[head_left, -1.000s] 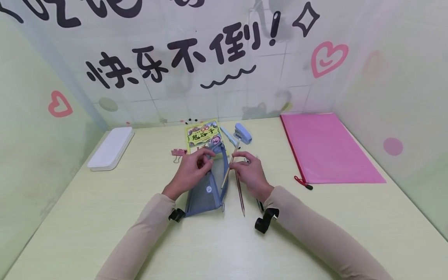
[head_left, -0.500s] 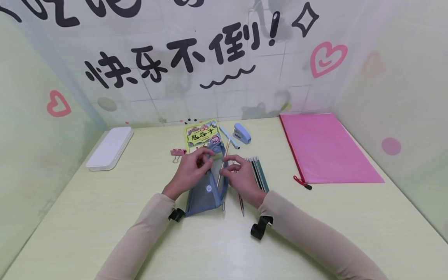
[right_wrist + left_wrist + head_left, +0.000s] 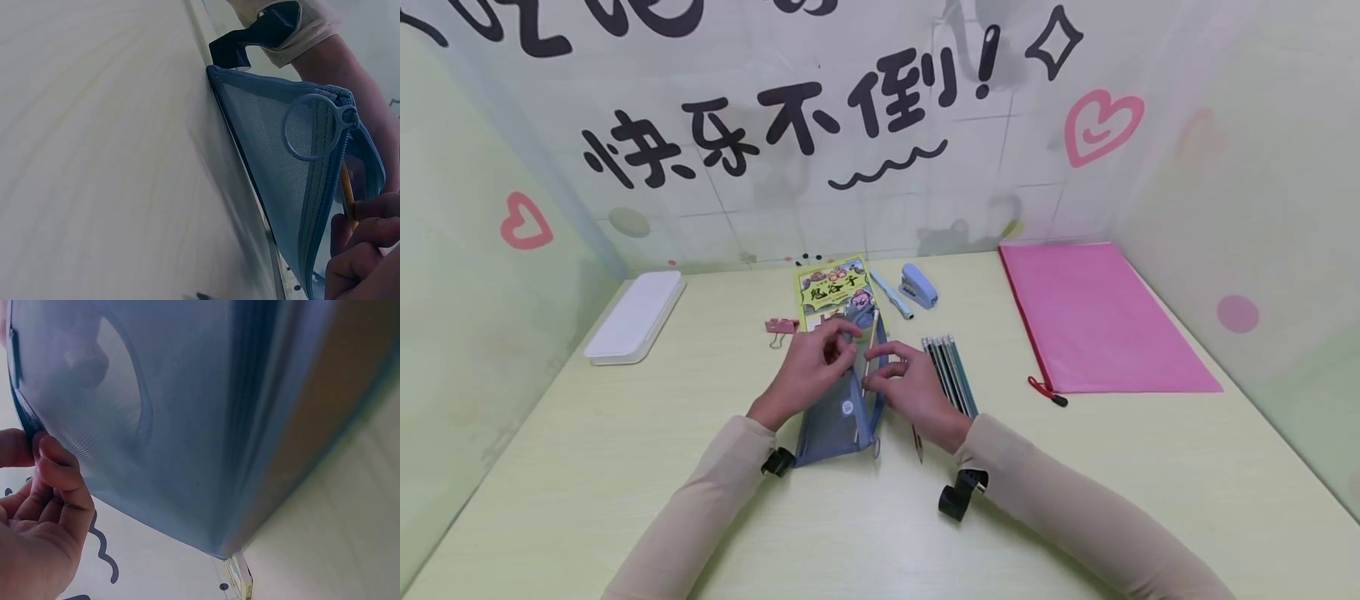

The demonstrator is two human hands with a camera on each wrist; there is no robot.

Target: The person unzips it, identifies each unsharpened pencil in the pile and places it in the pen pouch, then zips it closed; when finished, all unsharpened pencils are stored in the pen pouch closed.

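Right hand point(image 3: 912, 385) had the pencil point(image 3: 872, 335) pinched in its grip, long axis running near-far, near end inside the blue pouch point(image 3: 829, 423) just left; left hand point(image 3: 809, 362) pinched the pouch's edge!

The head view looks forward and down over the tabletop point(image 3: 550, 467) toward the lettered wall point(image 3: 865, 217), far enough back to show both sleeves point(image 3: 1075, 504). The left wrist view, rolled sideways, faces the mesh pouch point(image 3: 181, 475) from very near, past the left hand point(image 3: 47, 525); the right wrist view, also rolled, sees it from beside the right hand point(image 3: 369, 256), farther off. All three share the pouch.
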